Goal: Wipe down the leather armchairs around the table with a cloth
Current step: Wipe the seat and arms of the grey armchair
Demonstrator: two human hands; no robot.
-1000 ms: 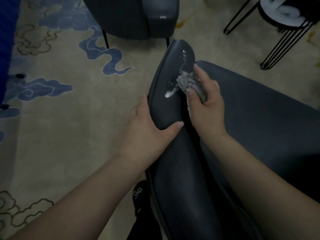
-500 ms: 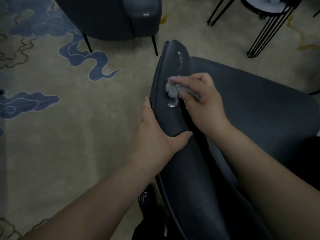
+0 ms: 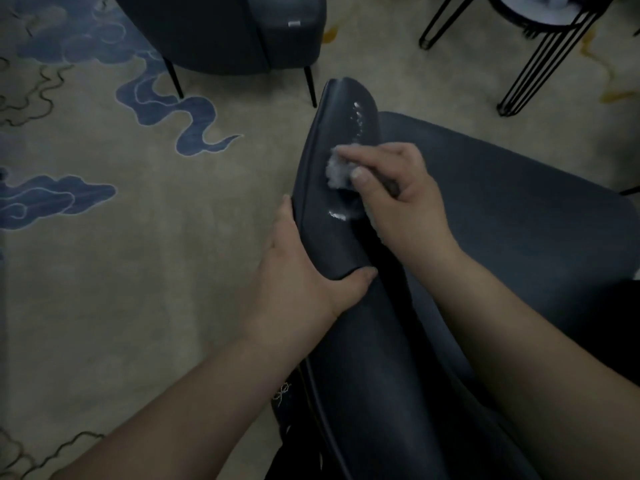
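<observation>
Open rug (image 3: 104, 289) to the left of the near armchair's armrest (image 3: 341, 237), beige with blue cloud swirls. Seat (image 3: 502, 220) to the right of the armrest, dark and bare. Beyond the armrest tip, a second armchair (image 3: 225, 29) on thin black legs, apart from it. Upper right, black wire legs of a stand (image 3: 540, 57), well clear of the armrest. Dark shoe (image 3: 284, 400) just beside the chair's lower left edge.

Left hand (image 3: 298, 289) gripping the armrest, thumb over the top, fingers down the outer side. Right hand (image 3: 391, 192) closed around a grey cloth (image 3: 337, 171), pressing it onto the armrest top. Wet white droplets toward the armrest tip, a glossy smear just below the cloth. Dark, smooth leather.
</observation>
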